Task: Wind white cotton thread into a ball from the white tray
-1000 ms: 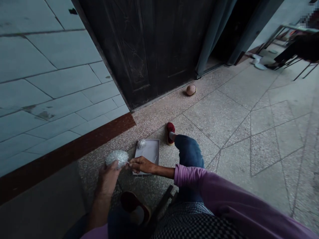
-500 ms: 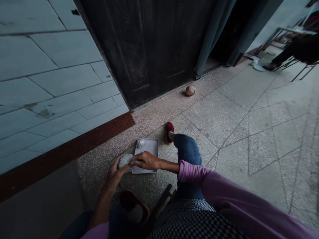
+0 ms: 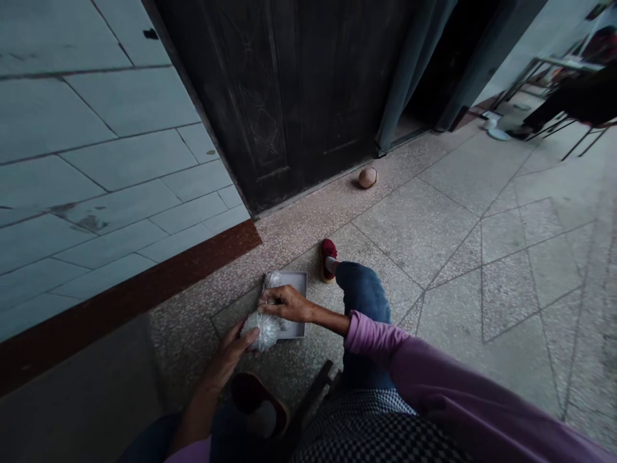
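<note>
Step in hand: you were working a crinkled silvery bundle (image 3: 258, 331) with both hands, low over a shallow grey box (image 3: 295, 286); this was judged a handling step at the box.
Left hand (image 3: 230, 355): wide, fingers spread against the bundle's lower side; firmness of grip could not be told.
Right hand (image 3: 284, 304): narrow, curled over the bundle's top, holding it.
Bundle position: at the box's near left corner, above the terrazzo floor (image 3: 183, 360); contact with the box could not be told.
Also present: a smaller silvery bundle (image 3: 272, 280) lay at the box's far left corner.
Next move: in my judgement, your 2 hands needed a steady hold, clear of that second bundle.
</note>
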Available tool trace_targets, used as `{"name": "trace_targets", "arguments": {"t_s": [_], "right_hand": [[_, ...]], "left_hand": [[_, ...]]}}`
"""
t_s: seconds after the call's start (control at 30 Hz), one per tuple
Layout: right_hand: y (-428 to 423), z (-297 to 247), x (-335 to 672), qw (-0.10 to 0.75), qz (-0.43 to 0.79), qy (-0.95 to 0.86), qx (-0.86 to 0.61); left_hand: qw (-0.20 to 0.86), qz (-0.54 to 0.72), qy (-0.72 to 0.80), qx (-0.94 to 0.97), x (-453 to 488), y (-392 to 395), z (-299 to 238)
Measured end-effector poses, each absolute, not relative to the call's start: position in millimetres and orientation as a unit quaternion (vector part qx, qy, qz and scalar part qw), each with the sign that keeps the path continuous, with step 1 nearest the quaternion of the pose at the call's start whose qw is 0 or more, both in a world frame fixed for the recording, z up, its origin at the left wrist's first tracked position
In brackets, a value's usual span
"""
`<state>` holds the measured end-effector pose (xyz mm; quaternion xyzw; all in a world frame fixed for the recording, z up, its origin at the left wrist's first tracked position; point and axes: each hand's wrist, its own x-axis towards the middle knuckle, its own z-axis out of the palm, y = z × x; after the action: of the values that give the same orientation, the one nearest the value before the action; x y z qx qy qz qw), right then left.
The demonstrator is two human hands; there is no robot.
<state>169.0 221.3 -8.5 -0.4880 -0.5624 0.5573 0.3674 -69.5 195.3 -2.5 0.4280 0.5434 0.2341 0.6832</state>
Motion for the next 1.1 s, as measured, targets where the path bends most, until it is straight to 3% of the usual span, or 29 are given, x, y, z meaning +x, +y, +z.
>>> {"name": "trace_targets", "arguments": {"t_s": [0.1,0.33,0.57,1.1], "right_hand": [[223,-10,165,0.356,0.604,-0.544,-0.462],[228,-28,152,0.372,0.545,-0.594,-0.461],[235,-28,169,0.375,0.599,-0.505,-0.495],[229,-69,150,0.333,0.663,-0.44,-0.506]], "left_hand": [[0.682,0.275,0.537,0.413,-70,194,-3],[0.666,0.289,0.569,0.387,-61,201,-8],[0.656,0.355,0.565,0.353,-59,196,-8],[0.667,0.368,0.548,0.345,-52,200,-10]]}}
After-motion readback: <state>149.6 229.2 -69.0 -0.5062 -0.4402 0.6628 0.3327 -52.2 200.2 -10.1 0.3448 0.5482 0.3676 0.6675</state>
